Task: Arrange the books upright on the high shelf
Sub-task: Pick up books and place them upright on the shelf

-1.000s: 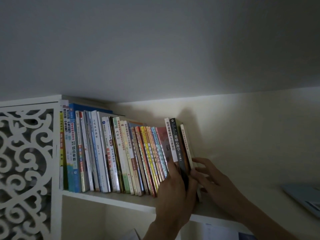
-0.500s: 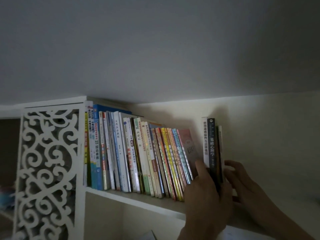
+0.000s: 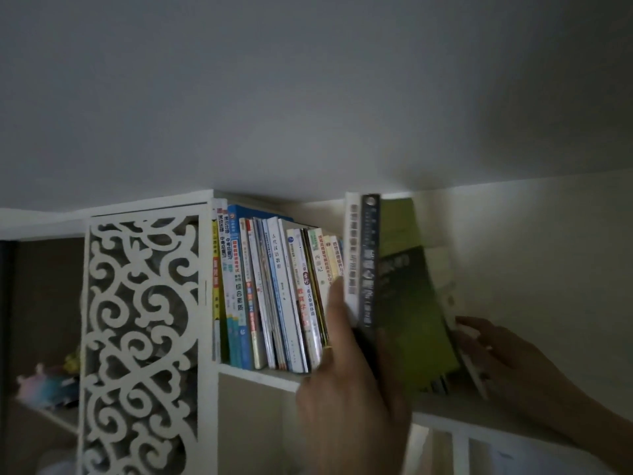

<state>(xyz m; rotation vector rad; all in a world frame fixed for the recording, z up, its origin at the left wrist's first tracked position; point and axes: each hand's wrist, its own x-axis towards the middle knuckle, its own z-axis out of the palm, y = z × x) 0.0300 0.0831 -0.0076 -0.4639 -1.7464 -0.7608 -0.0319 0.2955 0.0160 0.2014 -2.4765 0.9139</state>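
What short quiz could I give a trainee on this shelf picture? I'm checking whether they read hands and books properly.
1. True or false: the left hand grips the small stack of books.
2. Which cover faces the camera on the right of that stack? A) red B) green C) blue
3. Fill in: the right hand touches the stack's ____ side.

Key:
1. True: its thumb lies along the white spine and the stack sits in the hand.
2. B: the green cover shows beside the dark spine.
3. Right: its fingers reach the pale outer book there, while the row of books stands apart on the shelf.
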